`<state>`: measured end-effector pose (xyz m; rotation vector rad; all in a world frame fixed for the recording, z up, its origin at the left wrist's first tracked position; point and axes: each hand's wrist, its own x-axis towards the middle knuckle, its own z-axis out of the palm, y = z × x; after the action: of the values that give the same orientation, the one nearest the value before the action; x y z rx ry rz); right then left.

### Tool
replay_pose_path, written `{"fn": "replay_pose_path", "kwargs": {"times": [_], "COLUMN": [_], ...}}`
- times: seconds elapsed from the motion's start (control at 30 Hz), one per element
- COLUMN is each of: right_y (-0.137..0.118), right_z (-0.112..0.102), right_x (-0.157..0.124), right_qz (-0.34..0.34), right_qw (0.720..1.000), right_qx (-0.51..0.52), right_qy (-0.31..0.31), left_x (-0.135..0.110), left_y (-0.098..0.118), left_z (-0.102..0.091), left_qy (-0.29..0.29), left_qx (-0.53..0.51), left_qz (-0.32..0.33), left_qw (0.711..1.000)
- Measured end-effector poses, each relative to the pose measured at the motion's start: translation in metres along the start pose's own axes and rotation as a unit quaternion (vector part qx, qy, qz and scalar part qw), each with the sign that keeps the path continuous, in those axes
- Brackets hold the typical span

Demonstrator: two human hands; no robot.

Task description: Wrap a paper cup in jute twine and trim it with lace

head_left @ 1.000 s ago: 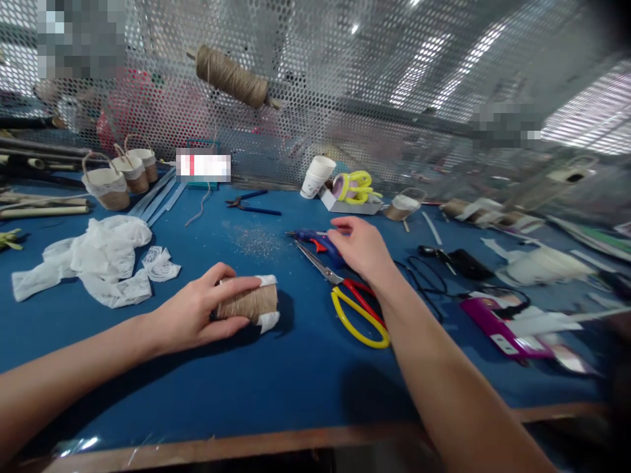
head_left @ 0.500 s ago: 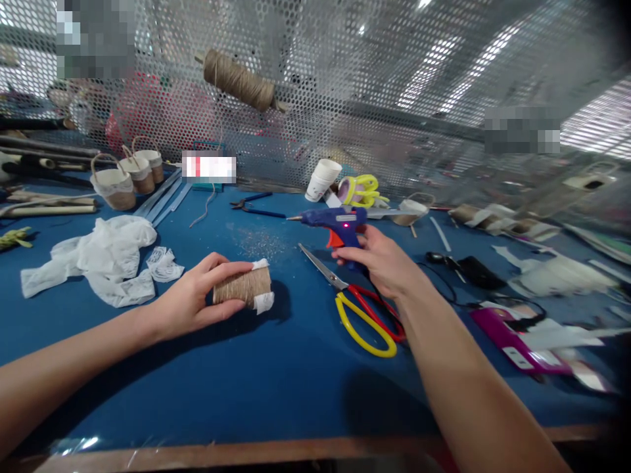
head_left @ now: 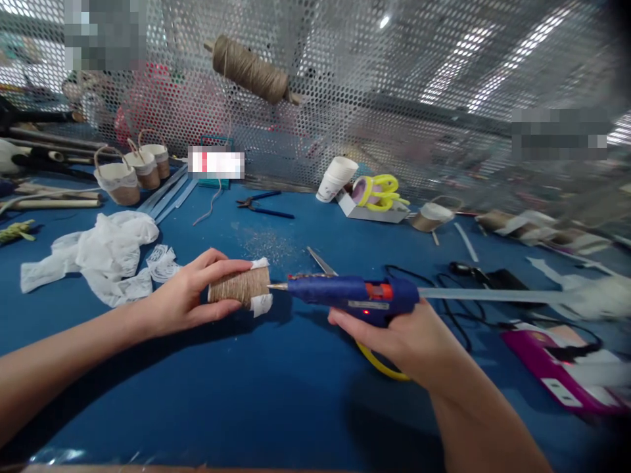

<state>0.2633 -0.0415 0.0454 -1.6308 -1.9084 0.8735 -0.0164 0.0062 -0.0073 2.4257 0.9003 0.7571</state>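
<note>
My left hand [head_left: 185, 292] is wrapped round a twine-covered cup [head_left: 239, 287] lying on its side, with white lace at its right end. My right hand [head_left: 399, 341] grips a blue glue gun [head_left: 345, 292], its red light on and a long clear glue stick [head_left: 483, 295] out of its back. The gun's metal nozzle is at the laced right end of the cup; whether it touches cannot be told. Beneath the gun lie scissors [head_left: 321, 261] with a yellow handle, partly hidden. A heap of white lace [head_left: 106, 253] lies left of my left hand.
Twine-wrapped baskets [head_left: 118, 184] stand at the back left, near clear glue sticks [head_left: 172, 200]. Pliers [head_left: 269, 205], stacked paper cups [head_left: 338, 177] and a small basket [head_left: 431, 215] are at the back. A purple power strip [head_left: 537, 371] and black cords lie right. A twine spool [head_left: 251, 69] hangs on the mesh.
My right hand has brought the glue gun down and closer, its nozzle now at the cup's right end. The gun now covers much of the scissors. My left hand keeps its hold.
</note>
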Motion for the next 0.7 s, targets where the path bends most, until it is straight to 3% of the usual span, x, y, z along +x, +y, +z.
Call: {"fn": "replay_pose_path", "kwargs": {"times": [0.37, 0.7], "right_y": [-0.0044, -0.0039], "right_z": [-0.0015, -0.0017], "right_x": [-0.0015, 0.0002], "right_qz": [-0.06, 0.011], "right_qw": [0.996, 0.999], "right_qx": [-0.054, -0.038], "right_qy": [0.026, 0.004], "left_x": [-0.0002, -0.0001], "left_y": [0.0016, 0.0014], "left_z": [-0.0021, -0.0027], "left_qy": [-0.01, -0.013], "left_qx": [-0.003, 0.007], "left_qz": [-0.006, -0.001], "left_qw": [1.0, 1.0]}}
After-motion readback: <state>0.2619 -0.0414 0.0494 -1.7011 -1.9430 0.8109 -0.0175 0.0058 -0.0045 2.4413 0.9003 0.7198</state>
